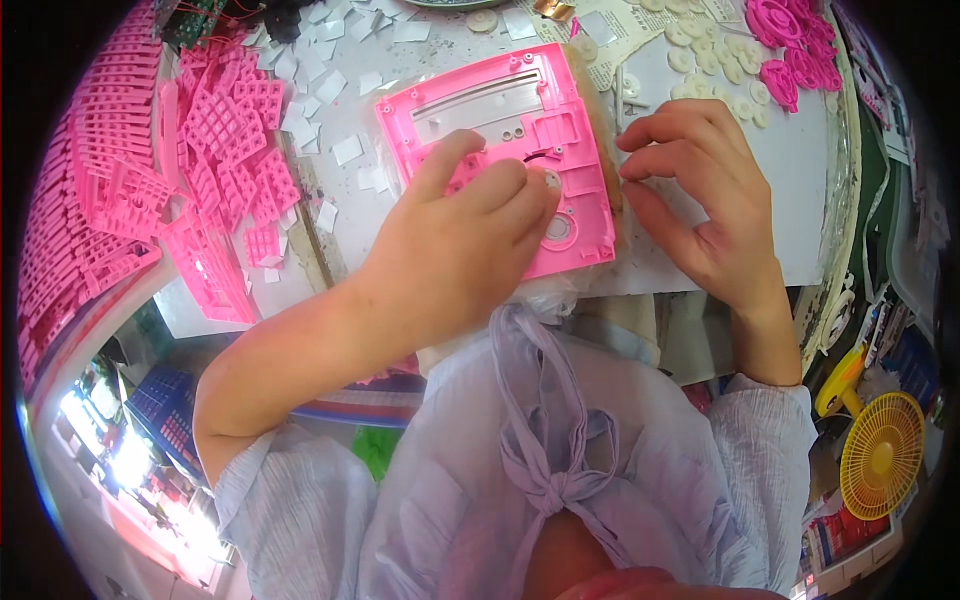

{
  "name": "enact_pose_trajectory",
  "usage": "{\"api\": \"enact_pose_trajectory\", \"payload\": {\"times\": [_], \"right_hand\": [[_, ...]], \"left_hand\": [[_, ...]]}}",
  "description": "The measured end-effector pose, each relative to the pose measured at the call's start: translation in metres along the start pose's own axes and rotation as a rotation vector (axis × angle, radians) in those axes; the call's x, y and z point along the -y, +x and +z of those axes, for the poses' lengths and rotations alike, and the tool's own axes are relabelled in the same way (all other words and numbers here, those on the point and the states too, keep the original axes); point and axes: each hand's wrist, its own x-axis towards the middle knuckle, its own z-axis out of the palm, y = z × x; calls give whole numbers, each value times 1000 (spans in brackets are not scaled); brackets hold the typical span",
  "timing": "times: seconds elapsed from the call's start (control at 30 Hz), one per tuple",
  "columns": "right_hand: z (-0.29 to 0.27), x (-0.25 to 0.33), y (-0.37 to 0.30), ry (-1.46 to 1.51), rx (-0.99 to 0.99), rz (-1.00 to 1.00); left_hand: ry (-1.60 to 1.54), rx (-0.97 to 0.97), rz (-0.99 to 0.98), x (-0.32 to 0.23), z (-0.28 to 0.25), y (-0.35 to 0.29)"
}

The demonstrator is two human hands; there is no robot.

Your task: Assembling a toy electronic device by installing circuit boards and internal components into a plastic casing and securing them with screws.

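A pink plastic casing (588,215) lies on a pad wrapped in clear film in front of me. It has a long slot with a clear strip (480,105), small metal rings and round openings. My left hand (465,225) rests over its middle, most fingers curled in and one stretched across the casing. The fingertips press together beside a short dark wire (543,156) and a pale round spot; what they hold is hidden. Just off the casing's right edge is my right hand (710,195), its thumb and fingers drawn together in a pinch. Anything between them is too small to make out.
Pink button grids (225,125) and stacked pink frames (105,120) heap up at left. White squares (347,150) lie scattered. Cream discs (705,55) and magenta parts (780,30) sit at far right, near a small metal tool (620,90). A yellow fan (882,455) stands below right.
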Motion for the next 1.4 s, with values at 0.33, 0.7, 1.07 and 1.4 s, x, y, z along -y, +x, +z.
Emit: {"api": "enact_pose_trajectory", "payload": {"times": [0.33, 0.7, 1.07, 1.4], "right_hand": [[17, 4, 1, -98, 92, -41], [5, 6, 10, -122, 103, -30], [31, 12, 3, -202, 149, -53], [29, 28, -11, -390, 245, 22]], "left_hand": [[-76, -63, 14, 15, 12, -7], [47, -174, -83, -3, 22, -15], [-131, -220, -210, -3, 32, -18], [-110, -243, -146, -3, 36, -18]]}}
